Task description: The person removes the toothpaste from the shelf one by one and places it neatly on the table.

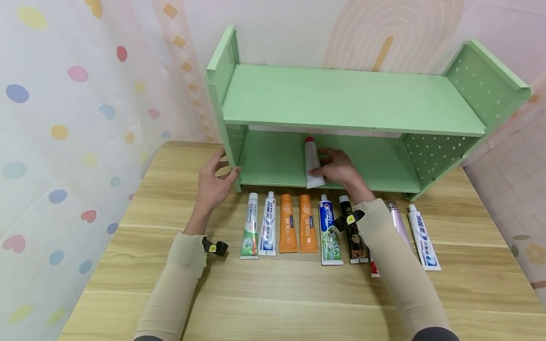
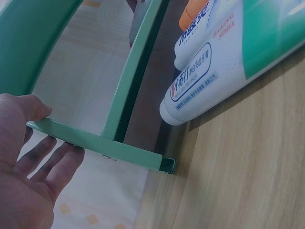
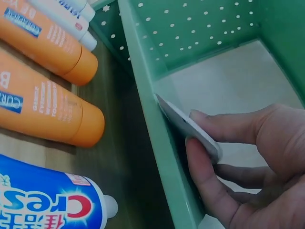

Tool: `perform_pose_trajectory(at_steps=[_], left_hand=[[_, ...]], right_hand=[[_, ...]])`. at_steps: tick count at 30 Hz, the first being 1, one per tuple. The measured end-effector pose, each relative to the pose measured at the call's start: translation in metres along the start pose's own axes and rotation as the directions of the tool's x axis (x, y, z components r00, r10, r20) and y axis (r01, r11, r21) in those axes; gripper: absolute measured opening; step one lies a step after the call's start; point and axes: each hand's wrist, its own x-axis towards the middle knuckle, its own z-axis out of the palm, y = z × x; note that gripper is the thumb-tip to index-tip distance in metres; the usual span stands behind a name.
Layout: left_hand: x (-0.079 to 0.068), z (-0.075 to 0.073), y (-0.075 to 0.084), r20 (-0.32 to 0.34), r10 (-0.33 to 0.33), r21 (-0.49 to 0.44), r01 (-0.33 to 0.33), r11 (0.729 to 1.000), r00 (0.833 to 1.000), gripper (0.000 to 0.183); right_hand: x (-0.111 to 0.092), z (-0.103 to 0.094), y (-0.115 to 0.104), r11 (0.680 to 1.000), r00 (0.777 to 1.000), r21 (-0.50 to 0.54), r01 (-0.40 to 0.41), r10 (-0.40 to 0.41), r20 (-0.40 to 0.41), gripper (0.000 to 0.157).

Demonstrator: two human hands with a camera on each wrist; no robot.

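Observation:
My right hand (image 1: 339, 168) pinches a white tube with a red cap (image 1: 313, 163) over the lower board of a green two-tier shelf (image 1: 354, 99). The cap points toward the back and the flat end lies at the board's front edge. In the right wrist view the tube (image 3: 193, 126) shows edge-on between thumb and fingers. At the shelf's left side, my left hand (image 1: 215, 182) grips the front edge of the side panel (image 2: 95, 142), thumb on one face and fingers on the other.
Before the shelf lies a row of tubes: green-and-white (image 1: 250, 227), white-and-blue (image 1: 268, 225), two orange ones (image 1: 287, 225), a blue-green Crest toothpaste (image 1: 330, 232), a black one (image 1: 357, 241), a pinkish one (image 1: 398, 220) and another white-and-blue (image 1: 423, 239). My right sleeve partly covers a red one (image 1: 375, 271).

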Motion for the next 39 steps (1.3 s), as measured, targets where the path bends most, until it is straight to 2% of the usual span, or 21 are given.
perform_pose_trajectory(at_steps=[4,12,18,29,39], left_hand=[[0.0,0.0,0.004,0.001,-0.009,-0.001,0.009,1.0,1.0,0.065],[-0.007,-0.001,0.032,0.009,-0.01,0.005,0.01,1.0,1.0,0.061],[-0.006,-0.001,0.026,-0.001,-0.006,-0.001,0.006,1.0,1.0,0.062],[-0.008,0.0,0.035,0.004,-0.018,-0.003,0.018,1.0,1.0,0.062],[-0.007,-0.001,0.037,0.006,-0.015,-0.009,0.015,1.0,1.0,0.06]], right_hand=[[0.0,-0.001,0.002,1.0,1.0,0.002,0.007,-0.007,0.012,0.081],[-0.004,-0.002,0.005,1.0,1.0,0.014,0.024,-0.024,-0.005,0.08],[-0.008,-0.002,0.009,0.998,0.998,0.013,0.064,-0.063,-0.022,0.08],[-0.02,-0.007,0.018,0.991,0.991,-0.012,0.13,-0.13,-0.038,0.08],[-0.035,-0.013,0.028,0.991,0.989,-0.03,0.133,-0.135,-0.056,0.08]])
